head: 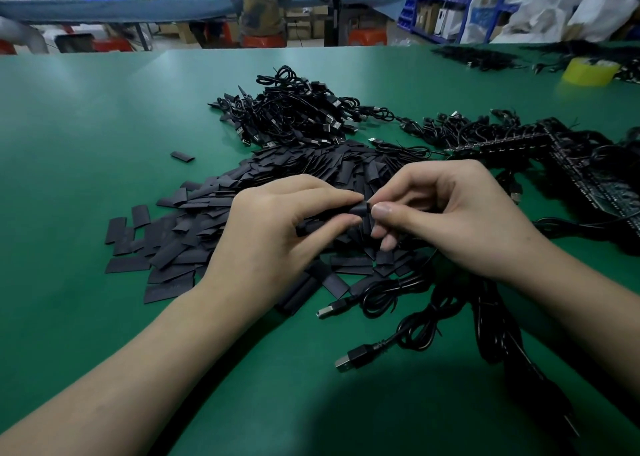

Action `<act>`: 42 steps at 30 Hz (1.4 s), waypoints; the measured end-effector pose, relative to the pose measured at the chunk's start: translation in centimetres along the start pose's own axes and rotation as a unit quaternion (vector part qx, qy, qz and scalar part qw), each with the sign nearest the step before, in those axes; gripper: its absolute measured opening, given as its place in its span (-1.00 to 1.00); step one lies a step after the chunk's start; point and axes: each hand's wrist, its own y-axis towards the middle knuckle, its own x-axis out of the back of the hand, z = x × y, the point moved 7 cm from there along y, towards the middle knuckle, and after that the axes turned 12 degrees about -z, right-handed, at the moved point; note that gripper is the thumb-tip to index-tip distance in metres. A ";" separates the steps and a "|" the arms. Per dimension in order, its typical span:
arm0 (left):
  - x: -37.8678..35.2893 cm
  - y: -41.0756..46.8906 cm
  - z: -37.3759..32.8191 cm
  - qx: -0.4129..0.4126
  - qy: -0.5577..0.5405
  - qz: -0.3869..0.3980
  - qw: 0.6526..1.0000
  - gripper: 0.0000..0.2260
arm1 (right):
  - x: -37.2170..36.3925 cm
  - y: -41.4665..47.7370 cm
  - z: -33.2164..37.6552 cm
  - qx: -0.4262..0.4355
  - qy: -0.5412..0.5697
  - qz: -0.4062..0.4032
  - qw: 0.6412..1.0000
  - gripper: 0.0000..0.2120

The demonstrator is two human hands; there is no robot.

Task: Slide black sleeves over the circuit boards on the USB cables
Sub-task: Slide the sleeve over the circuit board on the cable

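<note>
My left hand pinches a black sleeve between thumb and forefinger above a heap of flat black sleeves. My right hand pinches the sleeve's other end; what sits inside the sleeve is hidden by my fingers. Black USB cables trail from under my right hand toward the table's near edge, with two USB plugs lying free. Panels of dark circuit boards lie at the right.
A tangle of black USB cables lies beyond the sleeve heap on the green table. One loose sleeve lies apart at the left. A yellow tape roll stands far right. A person sits at a blue bench behind.
</note>
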 end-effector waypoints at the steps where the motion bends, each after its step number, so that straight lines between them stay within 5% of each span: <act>1: 0.0 0.0 0.0 -0.001 0.002 -0.004 1.000 -0.83 | -0.1 0.0 -0.1 -0.003 0.006 0.000 1.000 -0.97; 7: 0.7 0.2 1.3 0.127 -0.014 -0.074 0.989 -0.65 | -0.1 0.0 -0.3 -0.044 0.065 -0.029 0.996 -0.97; 14: -0.2 -0.8 2.9 0.255 -0.108 -0.089 0.957 -0.70 | -0.6 -0.4 0.0 -0.039 0.079 -0.044 0.995 -0.97; 28: -0.2 -0.1 0.8 0.168 -0.064 -0.076 0.981 -0.60 | -1.2 -0.4 -0.3 -0.079 0.126 -0.009 0.989 -0.92; 42: -0.2 0.0 0.6 0.170 -0.057 -0.067 0.982 -0.61 | -1.3 -0.5 -0.1 -0.074 0.101 -0.005 0.992 -0.93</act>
